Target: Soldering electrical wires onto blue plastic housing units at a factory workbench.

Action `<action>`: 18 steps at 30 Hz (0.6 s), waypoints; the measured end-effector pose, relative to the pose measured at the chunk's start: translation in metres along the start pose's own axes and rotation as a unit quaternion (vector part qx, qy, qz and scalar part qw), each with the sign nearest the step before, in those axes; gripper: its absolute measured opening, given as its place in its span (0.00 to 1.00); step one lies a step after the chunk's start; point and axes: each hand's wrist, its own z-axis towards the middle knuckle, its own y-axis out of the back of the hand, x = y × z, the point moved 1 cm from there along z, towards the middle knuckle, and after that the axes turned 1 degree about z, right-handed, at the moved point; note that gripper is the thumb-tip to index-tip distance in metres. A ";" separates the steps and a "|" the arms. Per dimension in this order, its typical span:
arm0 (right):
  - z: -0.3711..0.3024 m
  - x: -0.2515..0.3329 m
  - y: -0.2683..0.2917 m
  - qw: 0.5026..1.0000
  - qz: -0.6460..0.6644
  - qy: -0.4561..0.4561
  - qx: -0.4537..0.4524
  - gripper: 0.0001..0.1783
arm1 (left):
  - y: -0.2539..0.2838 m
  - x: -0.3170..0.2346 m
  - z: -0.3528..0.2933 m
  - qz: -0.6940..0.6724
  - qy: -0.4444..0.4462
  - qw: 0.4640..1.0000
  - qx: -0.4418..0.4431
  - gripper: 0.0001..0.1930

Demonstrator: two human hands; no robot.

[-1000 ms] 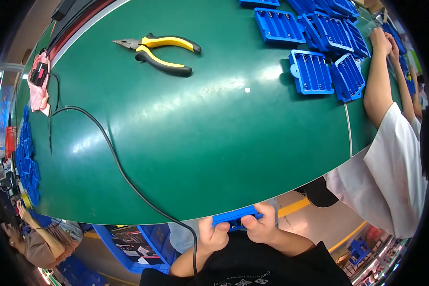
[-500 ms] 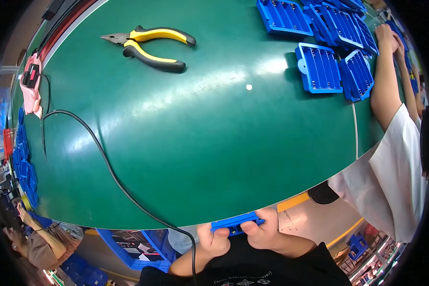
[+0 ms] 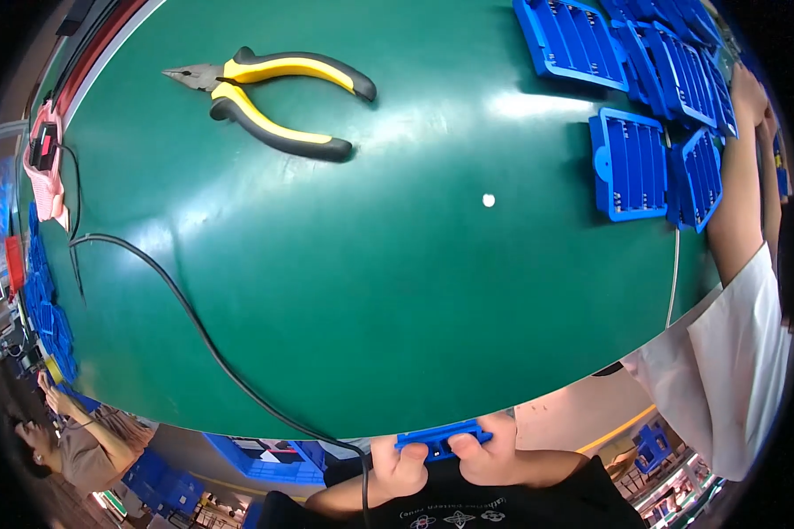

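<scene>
Both of my hands grip one blue plastic battery holder (image 3: 439, 437) at the table's near edge, close to my body. My left hand (image 3: 400, 465) is closed on its left end, the thumb pressed on the near side. On the right end my right hand (image 3: 488, 451) is closed the same way, its thumb bent onto the holder. The holder's far side and most of my fingers are hidden. A black cable (image 3: 205, 331) runs over the table and passes down beside my left hand.
Yellow-and-black pliers (image 3: 282, 101) lie on the green table (image 3: 370, 291). Several blue battery holders (image 3: 631, 165) are heaped at the far right, near a co-worker's arm (image 3: 739, 194). A small white disc (image 3: 489, 200) lies mid-table. A pink-wrapped device (image 3: 47, 163) and more blue parts (image 3: 46, 304) line the left.
The view has shifted, so the pliers look larger and the holders at right sit lower and further right. My hands keep their grip on the battery holder, little changed.
</scene>
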 end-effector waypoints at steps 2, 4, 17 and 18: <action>-0.001 0.001 0.000 1.000 0.005 -0.002 -0.003 0.14 | -0.004 -0.002 -0.003 -0.014 0.004 0.999 -0.034 0.26; -0.003 0.002 0.001 1.000 0.001 -0.015 -0.005 0.13 | -0.002 -0.007 -0.003 -0.014 0.028 0.999 -0.022 0.26; -0.010 0.025 -0.012 0.996 -0.033 -0.049 -0.073 0.13 | -0.011 -0.022 -0.019 -0.035 0.077 0.994 -0.069 0.26; -0.013 0.030 -0.012 0.995 -0.055 -0.061 -0.065 0.12 | -0.006 -0.020 -0.024 -0.039 0.108 0.992 -0.045 0.29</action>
